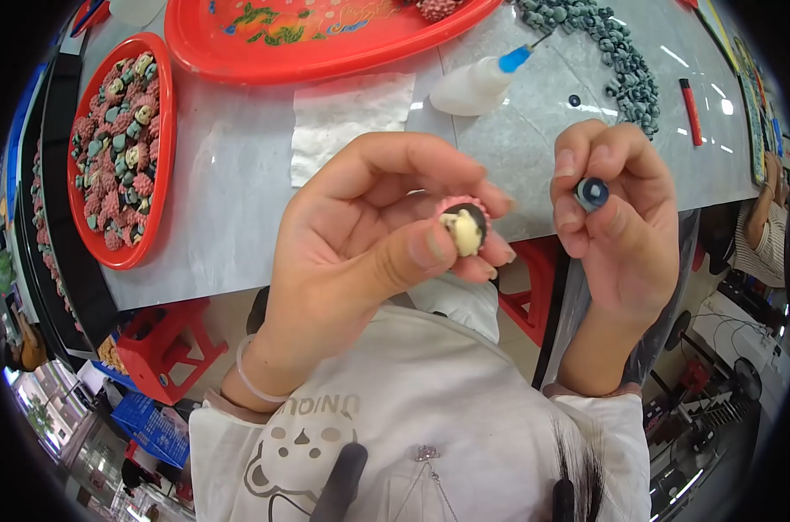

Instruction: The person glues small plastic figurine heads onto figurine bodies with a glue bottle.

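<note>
My left hand point(342, 239) is closed in a pinch on a small pink scalloped piece point(466, 228) with a dark middle and a cream-coloured figure on it. Off to the right, my right hand point(630, 226) grips a tiny round dark blue-grey piece point(592, 193) between thumb and fingers, a whitish spot on its face. The two pieces are held apart, above the table's near edge. Beyond the hands lies a white bottle point(469, 89) with a blue needle tip, and a white paper towel point(349, 122) to its left.
A red oval tray point(168, 139) of pink and grey-green pieces stands at left, a larger red tray point(325, 71) at the back. Grey-green pieces point(632, 83) are heaped back right, near a red marker point(691, 111). Red stools point(173, 348) stand below; another person point(760, 235) sits far right.
</note>
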### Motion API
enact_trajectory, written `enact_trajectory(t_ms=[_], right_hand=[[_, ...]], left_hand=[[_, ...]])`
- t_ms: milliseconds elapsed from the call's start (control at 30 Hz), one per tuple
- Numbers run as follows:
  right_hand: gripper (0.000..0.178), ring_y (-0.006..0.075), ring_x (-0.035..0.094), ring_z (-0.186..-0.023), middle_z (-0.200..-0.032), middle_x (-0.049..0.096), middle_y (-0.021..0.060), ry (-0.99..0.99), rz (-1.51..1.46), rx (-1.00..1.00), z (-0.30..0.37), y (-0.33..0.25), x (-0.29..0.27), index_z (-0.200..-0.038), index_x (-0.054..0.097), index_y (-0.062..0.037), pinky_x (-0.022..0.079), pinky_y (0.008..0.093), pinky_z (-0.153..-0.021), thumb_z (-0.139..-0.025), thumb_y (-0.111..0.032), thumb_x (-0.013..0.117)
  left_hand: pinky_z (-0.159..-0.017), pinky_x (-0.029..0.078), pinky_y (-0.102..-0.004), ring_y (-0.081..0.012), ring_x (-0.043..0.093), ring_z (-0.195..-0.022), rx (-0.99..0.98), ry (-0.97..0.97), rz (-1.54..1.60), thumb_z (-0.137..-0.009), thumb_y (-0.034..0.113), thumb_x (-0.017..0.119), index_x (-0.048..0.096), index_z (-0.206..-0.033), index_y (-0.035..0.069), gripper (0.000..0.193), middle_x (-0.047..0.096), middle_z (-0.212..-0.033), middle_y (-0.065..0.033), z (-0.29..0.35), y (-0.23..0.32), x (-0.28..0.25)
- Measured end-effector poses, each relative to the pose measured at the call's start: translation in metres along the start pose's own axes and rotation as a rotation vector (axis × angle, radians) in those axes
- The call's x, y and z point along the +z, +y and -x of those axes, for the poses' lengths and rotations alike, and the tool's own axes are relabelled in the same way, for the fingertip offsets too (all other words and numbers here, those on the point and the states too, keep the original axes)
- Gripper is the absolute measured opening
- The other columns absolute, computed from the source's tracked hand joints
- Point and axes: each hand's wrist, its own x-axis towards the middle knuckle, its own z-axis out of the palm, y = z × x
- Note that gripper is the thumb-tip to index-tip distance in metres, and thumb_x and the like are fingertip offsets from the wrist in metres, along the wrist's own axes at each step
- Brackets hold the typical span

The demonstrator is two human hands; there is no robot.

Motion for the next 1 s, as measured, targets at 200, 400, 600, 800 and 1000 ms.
enact_trajectory(t_ms=[200, 400, 600, 800, 1000], right_hand=[[0.027, 0.0144, 0.051, -0.067, -0.09, 0.048, 0.0152, -0.045, 0.345, -0.239, 0.006, 0.001, 0.019, -0.09, 0.048, 0.0003, 0.043, 0.0194, -0.055, -0.072, -0.011, 0.064], [0.027, 0.0196, 0.055, -0.071, -0.083, 0.055, 0.0181, -0.089, 0.705, -0.542, 0.008, 0.003, 0.029, -0.085, 0.05, 0.0008, 0.045, 0.0242, -0.063, -0.065, -0.003, 0.068], [0.026, 0.0201, 0.057, -0.067, -0.079, 0.056, 0.0192, -0.067, 0.876, -0.695, 0.007, 0.005, 0.032, -0.082, 0.052, 0.0011, 0.046, 0.0239, -0.056, -0.061, 0.003, 0.068], [0.028, 0.018, 0.057, -0.061, -0.076, 0.056, 0.019, -0.074, 0.967, -0.749, 0.008, 0.003, 0.034, -0.081, 0.052, 0.0013, 0.046, 0.022, -0.048, -0.057, 0.007, 0.067], [0.026, 0.0159, 0.057, -0.059, -0.076, 0.056, 0.0191, 0.024, 0.946, -0.695, 0.012, 0.003, 0.047, -0.08, 0.052, 0.0019, 0.046, 0.02, -0.046, -0.059, 0.011, 0.065]], left_hand=[[-0.056, 0.045, -0.0175, -0.0139, 0.055, -0.072, 0.006, 0.011, -0.008, -0.076, 0.029, 0.061, 0.043, -0.098, 0.002, 0.039, 0.051, -0.092, -0.0121, 0.004, -0.001, 0.003], [-0.059, 0.044, -0.0182, -0.0121, 0.053, -0.076, 0.033, 0.039, -0.052, -0.074, 0.033, 0.063, 0.045, -0.095, 0.001, 0.042, 0.052, -0.092, -0.0124, 0.006, -0.001, 0.001], [-0.062, 0.044, -0.0198, -0.0117, 0.053, -0.075, 0.088, 0.097, -0.072, -0.071, 0.034, 0.065, 0.047, -0.092, 0.001, 0.044, 0.053, -0.086, -0.0107, 0.009, -0.004, 0.004], [-0.062, 0.043, -0.0198, -0.0107, 0.052, -0.071, 0.177, 0.086, -0.185, -0.067, 0.034, 0.068, 0.05, -0.088, 0.0, 0.043, 0.052, -0.08, -0.0082, 0.01, -0.006, -0.002], [-0.065, 0.043, -0.0221, -0.0115, 0.053, -0.071, 0.307, 0.022, -0.317, -0.069, 0.028, 0.067, 0.052, -0.087, 0.0, 0.036, 0.054, -0.08, -0.0095, 0.006, -0.006, -0.006]])
